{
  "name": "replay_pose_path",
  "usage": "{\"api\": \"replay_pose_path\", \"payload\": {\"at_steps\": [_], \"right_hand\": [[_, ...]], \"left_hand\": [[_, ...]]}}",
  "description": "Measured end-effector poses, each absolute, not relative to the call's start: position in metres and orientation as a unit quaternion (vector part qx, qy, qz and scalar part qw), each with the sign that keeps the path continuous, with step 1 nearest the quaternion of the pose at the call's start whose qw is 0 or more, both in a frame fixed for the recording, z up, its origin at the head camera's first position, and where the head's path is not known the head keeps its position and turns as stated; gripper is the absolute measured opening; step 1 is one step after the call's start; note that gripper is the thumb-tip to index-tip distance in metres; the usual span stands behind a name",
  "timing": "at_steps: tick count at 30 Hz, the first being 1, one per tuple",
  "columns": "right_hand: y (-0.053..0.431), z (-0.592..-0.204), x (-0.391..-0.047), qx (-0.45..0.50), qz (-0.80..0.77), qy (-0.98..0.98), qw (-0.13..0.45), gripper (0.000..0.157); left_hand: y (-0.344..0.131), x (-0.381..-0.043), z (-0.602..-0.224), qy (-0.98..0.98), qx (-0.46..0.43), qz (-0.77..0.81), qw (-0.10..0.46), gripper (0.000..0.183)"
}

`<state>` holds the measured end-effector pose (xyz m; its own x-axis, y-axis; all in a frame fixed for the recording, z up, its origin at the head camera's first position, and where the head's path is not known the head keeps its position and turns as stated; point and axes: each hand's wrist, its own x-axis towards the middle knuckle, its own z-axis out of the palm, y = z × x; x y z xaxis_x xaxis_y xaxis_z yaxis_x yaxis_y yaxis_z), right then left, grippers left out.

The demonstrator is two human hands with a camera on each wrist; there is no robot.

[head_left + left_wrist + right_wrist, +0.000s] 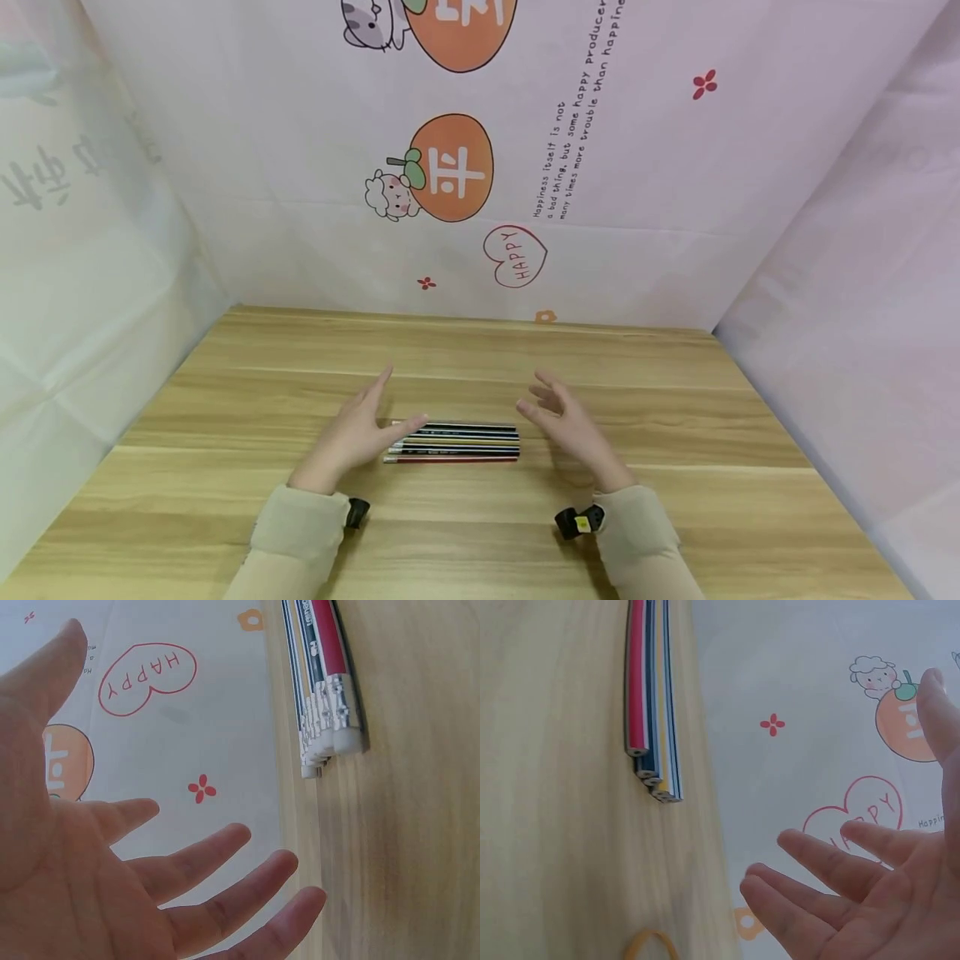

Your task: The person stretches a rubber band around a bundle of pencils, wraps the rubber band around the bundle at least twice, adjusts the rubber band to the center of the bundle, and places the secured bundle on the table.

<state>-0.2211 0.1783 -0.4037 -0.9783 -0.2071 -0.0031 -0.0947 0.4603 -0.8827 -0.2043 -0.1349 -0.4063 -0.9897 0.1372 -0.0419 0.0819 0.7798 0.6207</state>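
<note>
Several unsharpened pencils [453, 442] lie side by side on the wooden table, a red one nearest the person and dark striped ones behind. Their white erasers [349, 740] in metal bands are at the left end; the flat uncut tips [637, 752] point right. By the eraser end hovers my left hand [352, 437], fingers spread, its thumb overlapping the pencils in the head view. My right hand [573, 429] is just past the other end, palm turned inward, fingers loosely extended. Neither hand holds anything. A thin tan loop, like a rubber band [651, 943], lies near the right wrist.
The wooden tabletop [450, 533] extends around the pencils. White printed cloth [630, 267] with orange fruit drawings rises at the back edge, and pale cloth walls [97, 292] stand left and right. A small black camera [579, 522] sits on each wrist.
</note>
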Motion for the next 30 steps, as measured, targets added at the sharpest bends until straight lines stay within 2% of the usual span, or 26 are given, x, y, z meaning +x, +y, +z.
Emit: {"api": "replay_pose_path", "payload": {"at_steps": [11, 18, 25, 30], "right_hand": [[0.170, -0.417, -0.219, -0.078, -0.509, 0.853, 0.089, 0.082], [0.167, -0.422, -0.219, -0.066, -0.510, 0.852, 0.100, 0.082], [0.165, -0.423, -0.219, -0.077, -0.501, 0.855, 0.105, 0.078], [0.164, -0.426, -0.220, -0.090, -0.495, 0.857, 0.112, 0.081]], "left_hand": [[-0.138, -0.205, -0.412, 0.923, 0.057, 0.373, 0.078, 0.105], [-0.136, -0.207, -0.419, 0.927, 0.079, 0.360, 0.072, 0.113], [-0.135, -0.206, -0.424, 0.926, 0.086, 0.359, 0.074, 0.114], [-0.135, -0.207, -0.427, 0.930, 0.092, 0.348, 0.072, 0.113]]}}
